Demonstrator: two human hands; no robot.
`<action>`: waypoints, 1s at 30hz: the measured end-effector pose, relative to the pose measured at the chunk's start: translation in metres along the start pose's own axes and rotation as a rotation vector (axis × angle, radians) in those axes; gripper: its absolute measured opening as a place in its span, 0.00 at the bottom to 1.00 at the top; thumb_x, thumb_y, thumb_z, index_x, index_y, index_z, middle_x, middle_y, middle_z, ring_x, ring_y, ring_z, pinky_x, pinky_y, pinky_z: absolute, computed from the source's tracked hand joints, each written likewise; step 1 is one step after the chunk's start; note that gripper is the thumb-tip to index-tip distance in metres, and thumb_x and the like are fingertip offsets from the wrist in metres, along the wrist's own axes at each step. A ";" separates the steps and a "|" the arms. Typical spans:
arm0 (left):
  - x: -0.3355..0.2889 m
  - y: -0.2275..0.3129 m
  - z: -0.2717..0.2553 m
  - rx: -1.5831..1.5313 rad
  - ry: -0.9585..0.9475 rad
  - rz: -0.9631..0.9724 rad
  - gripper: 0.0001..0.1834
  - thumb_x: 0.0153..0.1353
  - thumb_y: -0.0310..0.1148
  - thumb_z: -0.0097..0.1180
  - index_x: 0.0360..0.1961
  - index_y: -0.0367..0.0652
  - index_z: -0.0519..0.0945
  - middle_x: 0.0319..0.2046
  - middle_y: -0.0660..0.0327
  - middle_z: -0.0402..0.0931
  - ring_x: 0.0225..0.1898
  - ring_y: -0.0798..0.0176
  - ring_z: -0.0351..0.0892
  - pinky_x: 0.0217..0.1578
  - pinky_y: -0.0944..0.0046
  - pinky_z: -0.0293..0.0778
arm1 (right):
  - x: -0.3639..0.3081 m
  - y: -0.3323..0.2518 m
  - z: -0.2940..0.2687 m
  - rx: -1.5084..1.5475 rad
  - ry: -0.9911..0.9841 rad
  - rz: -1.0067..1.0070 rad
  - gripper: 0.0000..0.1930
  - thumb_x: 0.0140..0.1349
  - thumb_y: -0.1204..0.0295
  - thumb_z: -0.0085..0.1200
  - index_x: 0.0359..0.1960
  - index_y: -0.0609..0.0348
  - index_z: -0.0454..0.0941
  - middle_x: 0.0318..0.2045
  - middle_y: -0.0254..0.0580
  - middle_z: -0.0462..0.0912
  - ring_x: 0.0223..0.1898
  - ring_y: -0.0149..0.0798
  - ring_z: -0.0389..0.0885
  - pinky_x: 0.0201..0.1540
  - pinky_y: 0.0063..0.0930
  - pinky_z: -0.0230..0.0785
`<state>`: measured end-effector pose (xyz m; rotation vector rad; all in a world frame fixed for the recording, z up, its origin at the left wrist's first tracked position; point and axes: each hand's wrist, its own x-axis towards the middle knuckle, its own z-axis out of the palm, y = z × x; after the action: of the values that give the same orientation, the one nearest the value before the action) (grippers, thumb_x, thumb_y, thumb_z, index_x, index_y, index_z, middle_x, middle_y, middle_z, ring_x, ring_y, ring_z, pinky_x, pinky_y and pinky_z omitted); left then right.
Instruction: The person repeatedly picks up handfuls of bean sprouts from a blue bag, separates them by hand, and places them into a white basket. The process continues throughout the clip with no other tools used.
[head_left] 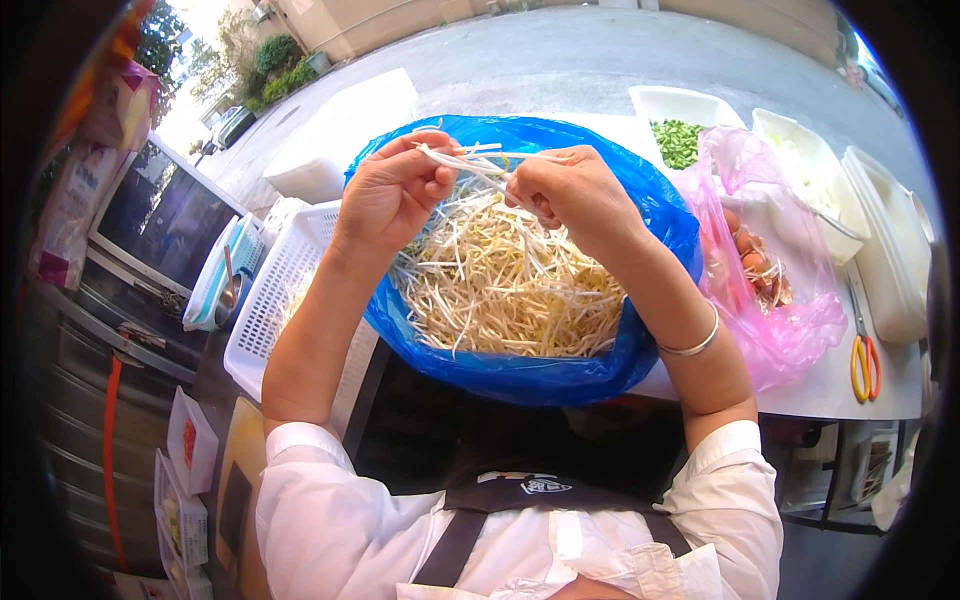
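Both my hands are raised over a heap of bean sprouts (515, 285) in a large blue plastic bag (480, 375). My left hand (400, 190) pinches a few long white bean sprouts (470, 163) between thumb and fingertips. The other ends of these sprouts reach my right hand (575, 195), whose fingers are curled closed around them. A metal bangle (692, 335) circles my right forearm. Just left of the bag, partly behind my left forearm, is a white perforated basket (262, 325) with some sprouts in it.
Right of the bag lie a pink plastic bag (735, 200), eggs (752, 262) and orange-handled scissors (865, 365). White tubs stand behind, one with chopped greens (677, 145). A white foam box (340, 130) is at the far left. A blue basket (243, 245) and small trays (190, 440) sit further left.
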<state>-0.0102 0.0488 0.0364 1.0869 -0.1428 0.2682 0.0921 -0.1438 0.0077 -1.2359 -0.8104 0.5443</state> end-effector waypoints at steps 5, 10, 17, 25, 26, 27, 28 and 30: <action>-0.010 0.000 0.007 0.109 0.049 0.024 0.09 0.59 0.19 0.49 0.40 0.29 0.77 0.35 0.49 0.78 0.29 0.62 0.80 0.31 0.69 0.78 | -0.001 0.001 0.002 0.028 0.033 0.002 0.11 0.50 0.75 0.46 0.12 0.62 0.72 0.17 0.37 0.74 0.14 0.23 0.61 0.17 0.19 0.52; -0.024 0.017 -0.006 0.260 0.119 0.085 0.11 0.59 0.21 0.52 0.43 0.30 0.77 0.37 0.50 0.77 0.28 0.65 0.77 0.29 0.74 0.75 | -0.001 0.003 0.001 0.040 0.005 0.049 0.10 0.52 0.73 0.48 0.15 0.63 0.72 0.16 0.38 0.72 0.16 0.26 0.63 0.18 0.20 0.55; -0.084 0.122 -0.086 0.866 0.428 0.359 0.09 0.58 0.21 0.55 0.40 0.31 0.79 0.32 0.53 0.81 0.28 0.66 0.80 0.27 0.74 0.74 | 0.007 0.002 -0.005 0.370 0.068 0.234 0.08 0.52 0.73 0.49 0.24 0.69 0.72 0.25 0.47 0.74 0.22 0.33 0.68 0.24 0.26 0.66; -0.144 0.120 -0.118 1.915 0.497 -0.926 0.30 0.40 0.20 0.65 0.51 0.36 0.77 0.30 0.50 0.81 0.24 0.61 0.80 0.27 0.65 0.77 | 0.006 0.008 -0.003 0.301 0.009 0.187 0.13 0.51 0.74 0.49 0.33 0.74 0.75 0.26 0.45 0.73 0.24 0.31 0.67 0.26 0.26 0.66; -0.141 0.112 -0.108 2.124 0.404 -0.883 0.27 0.42 0.23 0.65 0.49 0.37 0.79 0.34 0.46 0.81 0.30 0.54 0.81 0.34 0.62 0.76 | 0.006 0.007 -0.004 0.312 0.007 0.194 0.12 0.51 0.74 0.49 0.33 0.74 0.75 0.26 0.44 0.72 0.24 0.31 0.67 0.26 0.25 0.65; -0.135 0.104 -0.096 2.146 0.421 -0.654 0.23 0.44 0.24 0.64 0.46 0.36 0.80 0.35 0.47 0.81 0.33 0.53 0.81 0.37 0.62 0.76 | 0.006 0.007 -0.003 0.322 0.003 0.209 0.12 0.51 0.74 0.49 0.33 0.74 0.76 0.25 0.43 0.72 0.24 0.31 0.67 0.26 0.25 0.65; -0.128 0.091 -0.083 2.153 0.448 -0.445 0.20 0.46 0.25 0.63 0.44 0.35 0.80 0.36 0.47 0.81 0.37 0.51 0.81 0.40 0.61 0.75 | 0.006 0.006 -0.003 0.315 0.010 0.230 0.12 0.51 0.74 0.50 0.33 0.73 0.76 0.25 0.42 0.72 0.24 0.30 0.66 0.26 0.25 0.65; -0.113 0.065 -0.056 1.891 0.200 -0.032 0.12 0.52 0.22 0.59 0.39 0.33 0.81 0.29 0.53 0.79 0.30 0.63 0.79 0.33 0.66 0.74 | 0.004 0.005 -0.003 0.310 -0.007 0.224 0.13 0.51 0.73 0.50 0.34 0.73 0.76 0.23 0.39 0.72 0.23 0.29 0.66 0.25 0.23 0.62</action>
<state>-0.1382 0.1100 0.0385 2.9076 0.4268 0.4820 0.0972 -0.1418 0.0038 -1.0424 -0.5695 0.8241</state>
